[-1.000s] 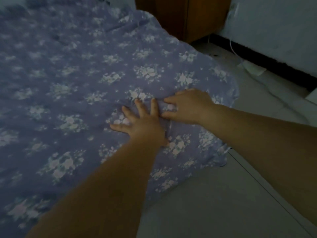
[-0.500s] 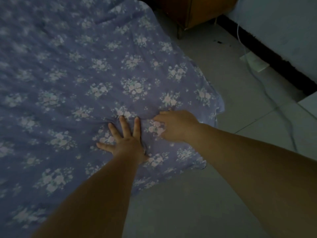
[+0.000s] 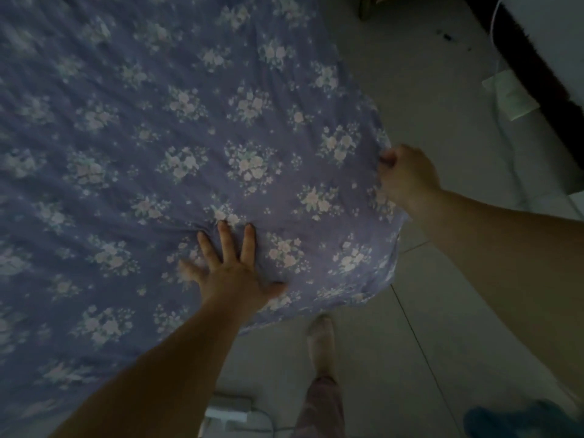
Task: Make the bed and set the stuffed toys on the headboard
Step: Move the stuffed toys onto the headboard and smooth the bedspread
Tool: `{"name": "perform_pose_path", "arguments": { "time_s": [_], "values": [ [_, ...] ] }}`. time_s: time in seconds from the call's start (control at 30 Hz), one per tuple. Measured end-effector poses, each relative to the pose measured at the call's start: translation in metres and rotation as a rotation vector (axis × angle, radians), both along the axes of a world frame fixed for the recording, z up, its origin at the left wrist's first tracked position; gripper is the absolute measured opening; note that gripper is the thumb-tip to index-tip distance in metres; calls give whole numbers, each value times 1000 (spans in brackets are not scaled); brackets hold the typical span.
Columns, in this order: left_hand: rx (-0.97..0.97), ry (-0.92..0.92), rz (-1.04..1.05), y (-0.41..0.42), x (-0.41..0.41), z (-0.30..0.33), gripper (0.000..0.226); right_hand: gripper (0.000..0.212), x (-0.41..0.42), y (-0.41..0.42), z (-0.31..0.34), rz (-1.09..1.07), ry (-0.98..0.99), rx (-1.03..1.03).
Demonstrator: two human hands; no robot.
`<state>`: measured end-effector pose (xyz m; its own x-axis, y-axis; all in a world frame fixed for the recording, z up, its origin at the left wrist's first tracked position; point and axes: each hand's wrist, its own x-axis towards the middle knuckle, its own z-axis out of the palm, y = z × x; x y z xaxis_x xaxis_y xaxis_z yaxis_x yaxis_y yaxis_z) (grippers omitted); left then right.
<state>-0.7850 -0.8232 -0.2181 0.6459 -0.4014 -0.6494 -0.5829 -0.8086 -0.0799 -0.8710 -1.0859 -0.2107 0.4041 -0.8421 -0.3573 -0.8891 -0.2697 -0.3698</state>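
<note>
Dim room, pale tiled floor [image 3: 410, 358] on the right. Purple flowered sheet [image 3: 158, 137] covers the bed, filling the left and far side. Left hand [image 3: 234, 270] lies flat on the sheet near its corner, fingers spread. Right hand [image 3: 407, 175] pinches the sheet's right edge, fingers curled round the cloth. Foot [image 3: 320, 336] on floor nearby.

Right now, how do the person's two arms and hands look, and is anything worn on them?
Both forearms are bare as far as the frame shows: no sleeve, watch, bracelet or glove. The left hand and the right hand carry no ring that I can see, though the picture is dim. Fingernails look short and unpainted.
</note>
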Motion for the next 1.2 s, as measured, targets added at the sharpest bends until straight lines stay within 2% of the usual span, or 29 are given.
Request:
{"name": "perform_pose_path", "arguments": {
  "time_s": [0.13,0.23,0.33,0.4,0.47,0.6,0.67,0.73,0.87,0.97,1.07,1.2],
  "values": [
    [-397,-149,259,-47,-8,12,85,46,17,-32,-10,-232,-41,151],
    [-502,-34,261,-107,-12,11,71,60,23,-48,-21,-333,-172,402],
    [-478,82,217,-152,-21,16,66,27,23,-66,-24,-227,-237,364],
    [-473,102,185,-171,-24,19,63,18,15,-83,-19,-162,-159,257],
    [-475,125,195,-186,-20,22,59,22,4,-94,-14,-71,-19,242],
    [-422,117,320,-226,12,30,56,37,17,-121,-4,186,303,496],
    [-407,90,414,-248,31,35,52,40,45,-147,8,265,232,529],
    [-419,65,538,-270,51,39,48,57,79,-177,27,318,95,524],
    [-430,55,681,-318,85,54,50,37,135,-227,66,478,30,459],
    [-443,122,771,-352,108,68,58,35,166,-255,84,561,23,441],
    [-536,143,872,-376,127,80,62,32,192,-271,97,656,74,431],
    [-627,68,945,-390,169,92,61,36,248,-286,104,729,95,371]
  ]
}}
